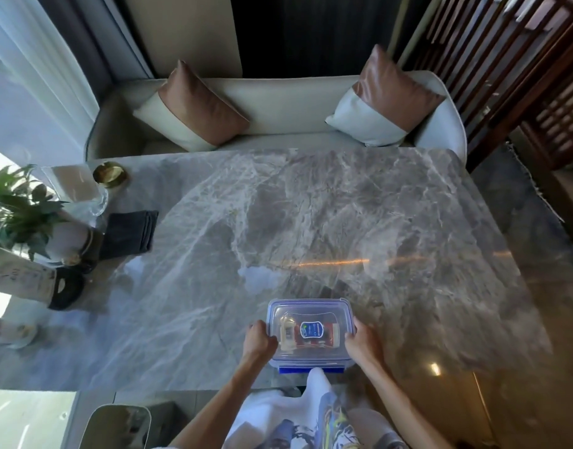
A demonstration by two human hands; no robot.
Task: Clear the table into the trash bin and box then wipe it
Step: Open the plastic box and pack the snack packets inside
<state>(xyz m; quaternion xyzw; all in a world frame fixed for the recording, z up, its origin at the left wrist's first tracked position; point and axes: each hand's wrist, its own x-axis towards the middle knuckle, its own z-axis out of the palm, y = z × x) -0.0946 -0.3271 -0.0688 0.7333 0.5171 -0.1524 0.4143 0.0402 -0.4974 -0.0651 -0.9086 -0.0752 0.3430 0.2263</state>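
A clear plastic box (311,311) with a blue-rimmed lid sits at the near edge of the grey marble table (327,215). Through the lid I see a red packet with a blue label and a pale small item. My left hand (258,341) grips the box's left side, and my right hand (363,343) grips its right side. A folded dark grey cloth (129,233) lies at the table's left. No trash bin is in view.
At the left edge stand a potted plant (19,212), a clear glass holder (76,189), a gold dish (110,174), a white bottle with a black cap (29,281) lying down. A sofa with two cushions (278,108) faces the far side. A chair back (116,426) is near left.
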